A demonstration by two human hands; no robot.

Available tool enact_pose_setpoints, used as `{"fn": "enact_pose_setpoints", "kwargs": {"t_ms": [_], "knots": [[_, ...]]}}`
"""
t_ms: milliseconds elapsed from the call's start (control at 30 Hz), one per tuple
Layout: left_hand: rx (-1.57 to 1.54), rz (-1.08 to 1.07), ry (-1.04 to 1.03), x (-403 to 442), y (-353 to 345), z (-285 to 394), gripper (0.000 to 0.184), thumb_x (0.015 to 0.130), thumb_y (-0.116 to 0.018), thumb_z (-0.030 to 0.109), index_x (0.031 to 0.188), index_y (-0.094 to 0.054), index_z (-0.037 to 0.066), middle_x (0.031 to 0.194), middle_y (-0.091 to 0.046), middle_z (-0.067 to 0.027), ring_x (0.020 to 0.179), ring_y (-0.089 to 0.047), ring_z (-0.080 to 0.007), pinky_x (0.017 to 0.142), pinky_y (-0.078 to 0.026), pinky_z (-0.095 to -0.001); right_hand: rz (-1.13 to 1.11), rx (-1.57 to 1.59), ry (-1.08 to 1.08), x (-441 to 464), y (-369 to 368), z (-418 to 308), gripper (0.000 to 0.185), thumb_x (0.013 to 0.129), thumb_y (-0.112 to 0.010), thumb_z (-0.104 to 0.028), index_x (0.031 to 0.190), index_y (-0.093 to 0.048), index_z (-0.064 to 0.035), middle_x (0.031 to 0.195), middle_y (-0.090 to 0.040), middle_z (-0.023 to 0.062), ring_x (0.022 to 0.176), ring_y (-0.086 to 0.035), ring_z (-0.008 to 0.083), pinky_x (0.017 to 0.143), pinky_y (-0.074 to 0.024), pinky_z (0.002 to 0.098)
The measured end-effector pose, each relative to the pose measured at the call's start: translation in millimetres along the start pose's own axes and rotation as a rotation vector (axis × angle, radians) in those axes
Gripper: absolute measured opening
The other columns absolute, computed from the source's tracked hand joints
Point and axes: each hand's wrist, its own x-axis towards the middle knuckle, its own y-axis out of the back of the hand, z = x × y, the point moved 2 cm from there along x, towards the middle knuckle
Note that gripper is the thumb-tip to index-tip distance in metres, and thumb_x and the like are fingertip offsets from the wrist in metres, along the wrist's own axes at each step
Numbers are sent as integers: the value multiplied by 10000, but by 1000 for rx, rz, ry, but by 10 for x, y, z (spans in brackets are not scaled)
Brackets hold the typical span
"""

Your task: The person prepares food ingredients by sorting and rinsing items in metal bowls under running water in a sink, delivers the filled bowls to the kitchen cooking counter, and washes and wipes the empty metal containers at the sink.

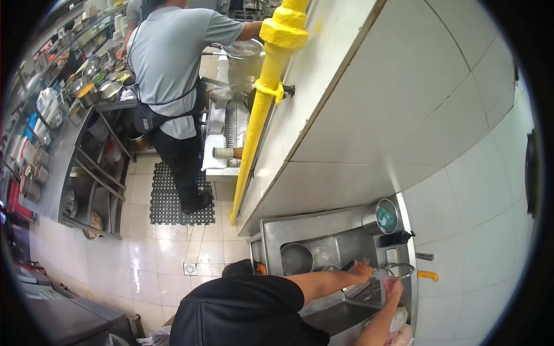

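Note:
My left hand reaches over the steel sink, its fingers bent at a dark-edged metal piece whose shape is unclear. Closer to the tap, my right hand has its fingers drawn together; what they hold, if anything, is too small to tell. A round metal pot lies in the basin. At the sink's upper corner stands a metal container with something green inside.
A yellow pipe runs down the tiled wall edge. Beyond it, a co-worker in a grey shirt stands at a cooking station on a black mat. A steel counter holds several pots. An orange-handled lever is beside the sink.

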Motion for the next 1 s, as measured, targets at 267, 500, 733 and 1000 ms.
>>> {"fn": "enact_pose_setpoints", "kwargs": {"t_ms": [267, 500, 733, 1000], "knots": [[-242, -69, 212, 24, 23, 2, 284, 813, -517, 135, 1068, -610, 54, 1323, -399, -169, 1242, -361, -368, 998, -217, -629, -119, 118, -2, -47, -33, -83, 190, 798, -486, -62, 960, -562, 4, 883, -604, 140, 802, -617, 273, 727, -542, 381], [-80, -321, 106, 103, 67, -50, 347, 782, -543, 139, 1108, -583, 29, 1228, -499, -214, 1192, -428, -392, 985, -186, -671, -75, 102, 5, -9, 110, 37, 221, 838, -514, -121, 1004, -553, 19, 855, -618, 146, 737, -631, 269, 709, -555, 378], [-182, -265, -53, 812, -1167, -626, 241, 713, -594, 231, 831, -667, 35, 811, -633, -196, 805, -616, -340, 715, -482, -415, -295, 117, -16, -216, -150, -40, 292, 873, -528, -182, 1061, -559, 40, 964, -631, 171, 827, -639, 263, 733, -549, 368], [56, -433, -207, 520, -654, 138, 244, 722, -625, 201, 907, -646, 43, 936, -646, -171, 888, -623, -298, 779, -486, -370, -131, -177, 48, -76, -130, -87, 202, 777, -560, -78, 960, -615, -11, 866, -648, 139, 749, -648, 233, 676, -531, 348]]}}
